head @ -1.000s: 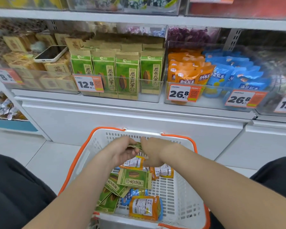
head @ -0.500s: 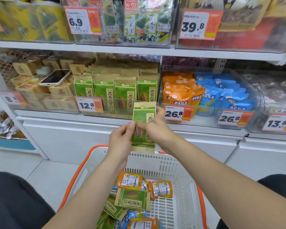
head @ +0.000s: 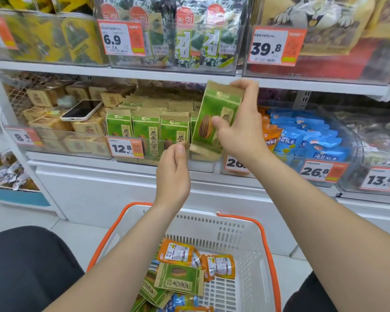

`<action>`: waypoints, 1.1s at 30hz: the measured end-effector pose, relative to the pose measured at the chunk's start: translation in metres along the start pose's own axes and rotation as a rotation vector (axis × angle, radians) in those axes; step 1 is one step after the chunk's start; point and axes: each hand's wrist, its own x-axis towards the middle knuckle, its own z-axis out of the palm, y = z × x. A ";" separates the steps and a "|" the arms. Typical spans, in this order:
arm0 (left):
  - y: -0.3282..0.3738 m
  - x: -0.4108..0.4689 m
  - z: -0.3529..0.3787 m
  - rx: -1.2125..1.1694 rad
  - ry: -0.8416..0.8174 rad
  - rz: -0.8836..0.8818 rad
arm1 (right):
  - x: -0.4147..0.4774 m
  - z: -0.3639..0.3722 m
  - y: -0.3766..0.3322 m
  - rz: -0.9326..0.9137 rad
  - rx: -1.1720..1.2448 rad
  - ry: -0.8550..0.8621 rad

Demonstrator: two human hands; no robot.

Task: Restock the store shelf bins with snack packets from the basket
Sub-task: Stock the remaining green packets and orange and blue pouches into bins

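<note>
Green packet (head: 208, 109) in curled fingers of right hand (head: 241, 136); left hand (head: 172, 174) loosely curled, empty, beside its corner.

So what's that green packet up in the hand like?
The green and tan paper snack packet is a flat pouch with a striped brown seed picture and tan bands at top and bottom. It is upright, slightly tilted, before the white shelf. The right hand grips it, fingers on top, thumb across the front. The left hand is by its lower corner.

Right hand (head: 241, 134) grips the packet (head: 209, 109) high — left hand (head: 172, 174) loosely curled below.
</note>
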 end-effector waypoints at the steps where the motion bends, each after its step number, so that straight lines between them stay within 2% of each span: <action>1: -0.001 0.001 -0.001 0.092 0.008 0.054 | 0.003 -0.001 0.001 -0.041 0.016 0.036; 4: -0.006 0.005 -0.002 0.331 -0.029 0.155 | 0.011 0.003 0.010 -0.153 0.028 0.020; 7: -0.008 0.009 -0.002 0.591 -0.104 0.159 | 0.017 0.013 0.021 -0.254 -0.039 -0.004; 11: -0.013 0.015 -0.004 0.730 -0.176 0.172 | 0.023 0.026 0.034 -0.214 -0.148 -0.089; 16: -0.027 0.013 -0.002 0.875 -0.178 0.267 | 0.028 0.042 0.050 -0.124 -0.594 -0.162; 19: -0.033 0.012 -0.002 0.830 -0.217 0.294 | 0.029 0.046 0.058 -0.107 -0.805 -0.235; 22: -0.033 0.013 0.000 0.729 -0.259 0.256 | 0.032 0.052 0.061 -0.202 -0.972 -0.237; 25: -0.033 0.014 0.001 0.715 -0.265 0.229 | 0.037 0.059 0.065 -0.247 -1.076 -0.153; 27: -0.034 0.015 0.000 0.713 -0.274 0.221 | 0.038 0.061 0.070 -0.242 -1.083 -0.065; 33: -0.039 0.018 -0.007 0.649 -0.315 0.252 | 0.022 0.064 0.063 -0.236 -1.010 0.052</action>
